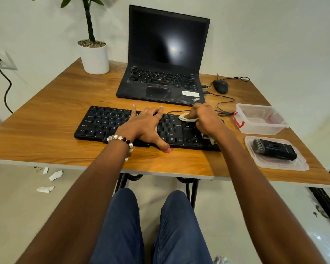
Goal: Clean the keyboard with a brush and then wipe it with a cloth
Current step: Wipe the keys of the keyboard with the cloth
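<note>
A black keyboard lies across the wooden table in front of me. My left hand rests flat on its middle with the fingers spread and the thumb at the front edge. My right hand grips a pale cloth bunched under its fingers and presses it on the keyboard's right part. A corner of cloth shows under the wrist. The black brush lies in a clear plastic lid at the right.
An open black laptop stands behind the keyboard, with a black mouse and its cables to the right. A clear plastic box with red clasps sits at the right. A potted plant stands at the back left. Paper scraps lie on the floor.
</note>
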